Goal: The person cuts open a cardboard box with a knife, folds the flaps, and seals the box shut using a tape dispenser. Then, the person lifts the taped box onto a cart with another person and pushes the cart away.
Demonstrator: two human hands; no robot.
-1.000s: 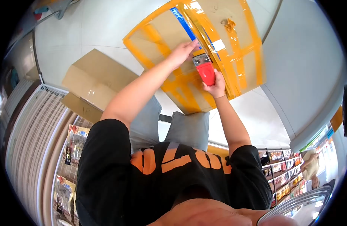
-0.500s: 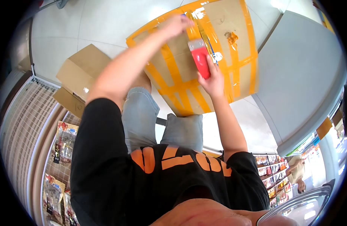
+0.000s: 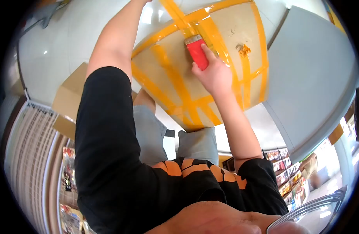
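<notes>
My right hand [image 3: 216,74] is closed around a red-handled tool [image 3: 197,52] with a flat metal end, its exact kind unclear. That metal end touches or hovers just over the top of a large cardboard box [image 3: 210,84] crossed with yellow packing tape. From beside the tool, a strip of yellow tape [image 3: 173,11] runs past the box's far edge and out of the top of the view. My left arm [image 3: 115,39] stretches up toward the top edge, where the hand is cut off. Whether it holds the strip's end is hidden.
An opened cardboard carton [image 3: 68,97] lies on the left by a white wire rack [image 3: 29,144] with packaged goods. A grey cabinet or counter [image 3: 312,78] stands right of the box. Stocked shelves [image 3: 284,171] and a blurred person are farther back at right.
My left hand has moved from the box's far edge up out of view. A tape strip now extends beyond the box. The red tool has shifted slightly up and left.
</notes>
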